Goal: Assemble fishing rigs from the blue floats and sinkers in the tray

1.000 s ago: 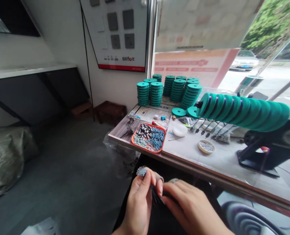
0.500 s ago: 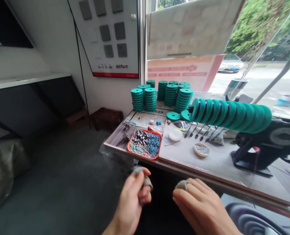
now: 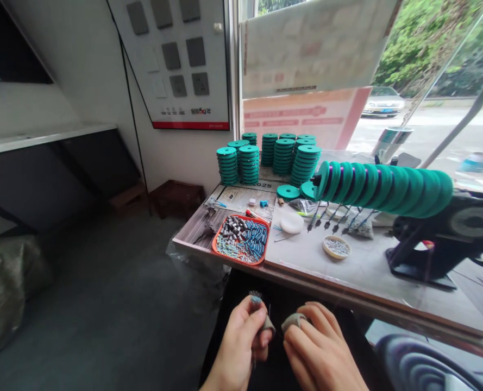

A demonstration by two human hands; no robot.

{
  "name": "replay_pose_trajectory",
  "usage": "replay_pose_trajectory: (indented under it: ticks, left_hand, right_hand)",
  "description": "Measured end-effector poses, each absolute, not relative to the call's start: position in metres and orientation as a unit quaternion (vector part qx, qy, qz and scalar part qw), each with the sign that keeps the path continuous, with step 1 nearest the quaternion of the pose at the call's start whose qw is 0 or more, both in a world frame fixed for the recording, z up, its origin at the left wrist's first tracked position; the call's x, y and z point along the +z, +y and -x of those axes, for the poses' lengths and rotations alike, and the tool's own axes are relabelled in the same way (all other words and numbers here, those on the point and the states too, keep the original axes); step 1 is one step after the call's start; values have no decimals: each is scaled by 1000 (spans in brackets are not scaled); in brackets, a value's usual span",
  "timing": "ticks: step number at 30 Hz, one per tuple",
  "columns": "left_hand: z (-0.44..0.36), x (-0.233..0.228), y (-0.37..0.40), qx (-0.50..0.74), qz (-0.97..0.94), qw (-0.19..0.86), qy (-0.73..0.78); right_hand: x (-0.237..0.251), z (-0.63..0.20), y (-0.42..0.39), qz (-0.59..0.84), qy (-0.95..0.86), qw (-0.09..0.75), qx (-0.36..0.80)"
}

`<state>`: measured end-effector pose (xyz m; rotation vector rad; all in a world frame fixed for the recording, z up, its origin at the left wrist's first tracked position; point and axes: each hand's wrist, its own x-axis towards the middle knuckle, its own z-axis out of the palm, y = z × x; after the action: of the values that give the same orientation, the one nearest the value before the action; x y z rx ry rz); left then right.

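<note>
Blue-tipped bundle of small parts (image 3: 256, 297) pinched in left hand (image 3: 241, 342), fingers closed on it, held below the worktop (image 3: 359, 266) edge. Right hand (image 3: 320, 353) just beside it, grey finger cot (image 3: 292, 320) on one fingertip, fingers curled, can't tell if it grips anything. On the worktop: orange tray (image 3: 241, 240) of blue and grey pieces, green disc stacks (image 3: 265, 157), small dish (image 3: 336, 247)

Tiny parts (image 3: 243, 240) in the tray blur together.
</note>
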<state>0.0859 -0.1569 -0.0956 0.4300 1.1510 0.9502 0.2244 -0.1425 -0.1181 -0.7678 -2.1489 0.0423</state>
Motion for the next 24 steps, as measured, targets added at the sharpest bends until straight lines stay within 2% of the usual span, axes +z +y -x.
replay_pose_trajectory:
  ticks: [24]
  left_hand:
    - [-86,-97,-157,392,-175,733,527]
  right_hand:
    - [-118,-227,-141,301,-868,391,60]
